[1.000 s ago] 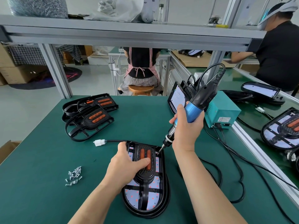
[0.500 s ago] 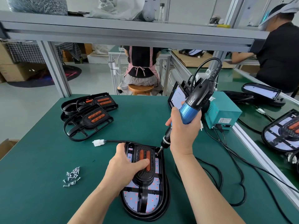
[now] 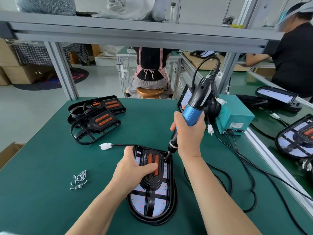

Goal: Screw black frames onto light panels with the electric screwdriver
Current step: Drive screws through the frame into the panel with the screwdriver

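A light panel [image 3: 160, 206] with red dots lies on the green table [image 3: 42, 192], a black frame [image 3: 153, 181] with two orange strips set on top of it. My left hand [image 3: 133, 168] grips the frame's far left part, thumb across the orange strips. My right hand [image 3: 188, 134] holds the blue and black electric screwdriver [image 3: 194, 109] tilted, its bit down at the frame's far right corner. A pile of small silver screws [image 3: 78, 179] lies to the left. The panel's cable ends in a white plug [image 3: 105, 146].
Spare black frames [image 3: 96, 122] are stacked at the far left. A teal power box [image 3: 234, 117] stands at the right, black cables [image 3: 243, 180] looping over the table. More panels [image 3: 295, 139] lie on the neighbouring bench. Two people work beyond; an aluminium shelf [image 3: 135, 33] spans overhead.
The screwdriver has swung more upright and its bit has come down onto the frame's far right corner. My left hand keeps its hold on the frame.
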